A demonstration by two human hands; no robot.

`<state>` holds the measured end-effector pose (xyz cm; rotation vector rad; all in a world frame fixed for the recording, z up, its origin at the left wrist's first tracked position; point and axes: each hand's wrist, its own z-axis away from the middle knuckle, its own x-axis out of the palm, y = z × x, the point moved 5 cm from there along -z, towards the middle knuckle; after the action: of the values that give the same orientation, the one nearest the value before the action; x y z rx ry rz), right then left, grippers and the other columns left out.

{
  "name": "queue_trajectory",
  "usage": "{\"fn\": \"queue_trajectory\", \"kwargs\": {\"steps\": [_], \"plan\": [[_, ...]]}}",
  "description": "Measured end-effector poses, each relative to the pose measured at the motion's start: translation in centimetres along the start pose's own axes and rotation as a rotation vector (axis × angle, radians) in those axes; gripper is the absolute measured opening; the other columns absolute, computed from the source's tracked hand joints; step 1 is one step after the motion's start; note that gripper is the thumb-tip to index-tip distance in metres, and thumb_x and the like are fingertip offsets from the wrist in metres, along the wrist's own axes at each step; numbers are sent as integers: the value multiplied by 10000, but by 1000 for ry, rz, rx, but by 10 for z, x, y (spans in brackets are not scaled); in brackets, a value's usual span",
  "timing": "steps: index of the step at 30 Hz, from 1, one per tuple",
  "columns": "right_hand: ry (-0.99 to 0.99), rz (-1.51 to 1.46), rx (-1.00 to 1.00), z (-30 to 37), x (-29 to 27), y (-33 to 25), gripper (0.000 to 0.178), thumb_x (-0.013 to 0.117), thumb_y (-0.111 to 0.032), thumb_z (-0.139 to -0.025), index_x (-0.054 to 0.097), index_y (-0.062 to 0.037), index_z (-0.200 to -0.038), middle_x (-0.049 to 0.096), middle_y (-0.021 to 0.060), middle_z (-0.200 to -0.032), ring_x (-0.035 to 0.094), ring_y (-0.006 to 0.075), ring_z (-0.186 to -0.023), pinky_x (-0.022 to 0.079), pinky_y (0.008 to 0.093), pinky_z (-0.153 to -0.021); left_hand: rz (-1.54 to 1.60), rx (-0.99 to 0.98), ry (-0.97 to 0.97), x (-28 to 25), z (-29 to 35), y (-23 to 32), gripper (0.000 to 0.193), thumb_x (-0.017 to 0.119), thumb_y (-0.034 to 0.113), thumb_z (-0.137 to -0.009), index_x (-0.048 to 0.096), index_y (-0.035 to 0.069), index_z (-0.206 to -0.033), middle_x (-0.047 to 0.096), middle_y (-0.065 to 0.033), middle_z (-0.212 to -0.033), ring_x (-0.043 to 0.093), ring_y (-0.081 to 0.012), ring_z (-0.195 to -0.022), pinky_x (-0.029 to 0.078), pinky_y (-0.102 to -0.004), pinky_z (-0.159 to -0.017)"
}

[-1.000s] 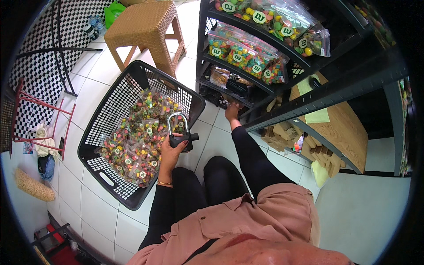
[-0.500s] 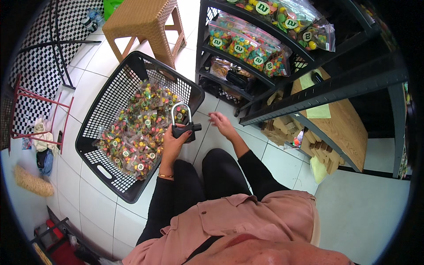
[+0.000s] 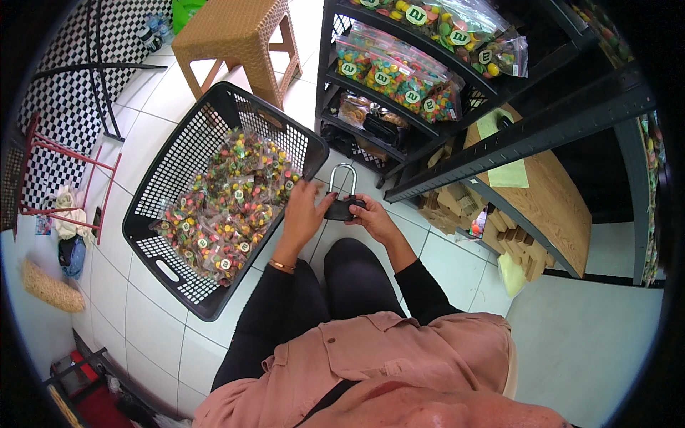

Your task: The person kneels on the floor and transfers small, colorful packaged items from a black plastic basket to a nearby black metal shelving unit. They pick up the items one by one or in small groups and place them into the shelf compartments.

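Observation:
A black padlock [image 3: 341, 209] with a tall silver shackle is upright above my knees, the shackle pointing away from me. My right hand [image 3: 373, 217] grips the right side of its body between thumb and fingers. At the padlock's left edge is my left hand [image 3: 305, 214], its thumb against the body and its other fingers extended apart from it, slightly blurred. Left of my hands stands a black perforated basket [image 3: 165, 178], tilted in view. Inside lies a heap of clear candy bags [image 3: 228, 203] with colourful sweets and round pale labels.
A brown woven-pattern stool [image 3: 221, 36] stands beyond the basket. Ahead on the right, a black shelf rack [image 3: 457, 75] holds more candy bags. A wooden board [image 3: 553, 207] and folded cardboard [image 3: 453, 210] are at right. A red metal frame [image 3: 100, 165] stands at far left.
The padlock has moved right, away from the basket edge. My right hand, empty before, has taken hold of it, while the left hand's grip has loosened.

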<state>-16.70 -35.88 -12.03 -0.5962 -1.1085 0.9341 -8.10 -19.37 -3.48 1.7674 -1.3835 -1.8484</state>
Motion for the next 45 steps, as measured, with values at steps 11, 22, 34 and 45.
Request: {"fn": "queue_trajectory", "kwargs": {"steps": [11,22,34,45], "plan": [[465,9,44,-37,-103,41,620,729,-206,-863,397,68,-1309,580,75,-988,613,177,-860,580,394,-779,196,272,438,-199,-44,106,253,647,89,-874,629,55,-1124,606,-120,-1129,562,-234,-1023,455,-336,-858],[779,10,45,-89,-148,51,581,701,-177,-850,419,87,-1283,606,154,-1081,651,248,-851,615,379,-673,-253,-99,-133,-22,29,-71,425,666,264,-871,556,16,-1198,608,-188,-1130,564,-370,-1065,451,-447,-904],[1272,317,168,-152,-169,40,446,719,-284,-860,625,121,-1023,671,170,-982,688,238,-693,623,328,-508,-278,-255,-150,-27,38,-69,319,604,240,-912,547,47,-1160,646,-179,-1058,623,-390,-945,487,-482,-769],[1497,320,239,-166,-160,30,519,697,-324,-866,466,51,-1140,657,251,-1072,672,373,-974,553,435,-815,-301,-226,-125,-22,35,-69,294,621,176,-879,551,53,-1137,639,-170,-983,628,-374,-909,505,-483,-759]]}}
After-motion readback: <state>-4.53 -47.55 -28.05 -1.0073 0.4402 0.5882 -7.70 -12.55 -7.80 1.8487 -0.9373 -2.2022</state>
